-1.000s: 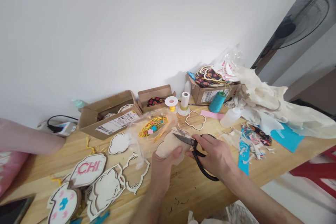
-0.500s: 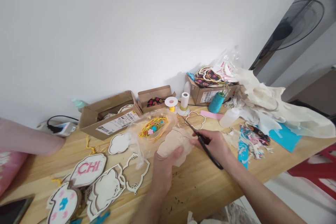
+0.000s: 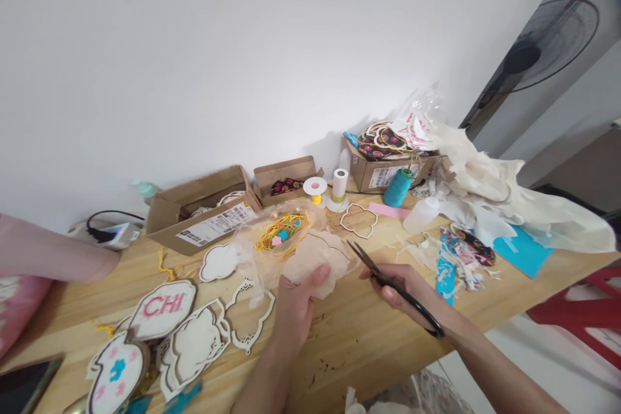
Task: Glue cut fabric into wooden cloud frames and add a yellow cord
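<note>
Pinched in my left hand (image 3: 301,301) is a cream, cloud-shaped piece of fabric (image 3: 317,259), its thumb lying on top. A dark outline runs along the piece's upper right edge. My right hand (image 3: 400,284) grips a pair of black scissors (image 3: 407,301), whose blades point up and left at the fabric's right side, a short way from its edge. The blades look slightly parted. Behind the fabric lies a clear plastic bag (image 3: 252,265) with yellow cord (image 3: 279,233) and small felt flowers. An empty cloud-shaped wooden frame (image 3: 359,220) rests beyond the scissor tips.
Cardboard boxes (image 3: 208,226) line the wall, near a teal thread cone (image 3: 398,187), a white spool (image 3: 315,186) and a plastic bottle (image 3: 421,215). Cream cloth (image 3: 509,187) and fabric scraps (image 3: 468,259) lie right. Wooden frames (image 3: 198,343) and a "CHI" plaque (image 3: 165,307) lie left.
My right hand and the scissors have drawn away from the fabric, down and to the right. My left hand with the fabric has shifted slightly left.
</note>
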### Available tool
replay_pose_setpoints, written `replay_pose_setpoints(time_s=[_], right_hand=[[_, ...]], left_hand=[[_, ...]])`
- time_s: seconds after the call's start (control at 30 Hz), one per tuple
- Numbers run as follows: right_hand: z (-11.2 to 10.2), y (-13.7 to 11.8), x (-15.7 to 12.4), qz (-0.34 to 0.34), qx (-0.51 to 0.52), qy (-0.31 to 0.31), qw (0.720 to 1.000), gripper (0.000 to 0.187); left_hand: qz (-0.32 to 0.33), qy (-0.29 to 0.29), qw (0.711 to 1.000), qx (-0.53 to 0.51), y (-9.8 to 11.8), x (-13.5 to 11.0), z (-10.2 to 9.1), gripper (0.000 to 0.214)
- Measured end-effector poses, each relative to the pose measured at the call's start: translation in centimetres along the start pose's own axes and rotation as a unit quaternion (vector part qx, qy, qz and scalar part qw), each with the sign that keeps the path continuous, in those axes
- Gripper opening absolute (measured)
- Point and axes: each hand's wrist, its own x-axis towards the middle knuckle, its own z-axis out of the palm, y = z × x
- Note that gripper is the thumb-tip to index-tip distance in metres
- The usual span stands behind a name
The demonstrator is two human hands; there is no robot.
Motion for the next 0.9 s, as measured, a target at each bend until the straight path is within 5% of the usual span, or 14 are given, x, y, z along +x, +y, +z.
replay_pose_setpoints(time_s=[0.13,0.5,0.9], right_hand=[[0.1,-1.1,-0.6,0.023,0.02,-0.045,0.999,0.055],[1.5,-0.7,0.3,0.039,-0.013,0.019,0.999,0.054],[1.2,-0.4,0.1,0.047,-0.05,0.006,0.998,0.046]], left_hand=[[0.001,0.01,1.0,-0.011,0.1,0.3,0.0,0.051],[-0.003,-0.023,1.0,-0.017,-0.9,0.8,-0.8,0.047],[-0.002,-0.022,1.0,-0.017,-0.7,0.9,-0.9,0.049]])
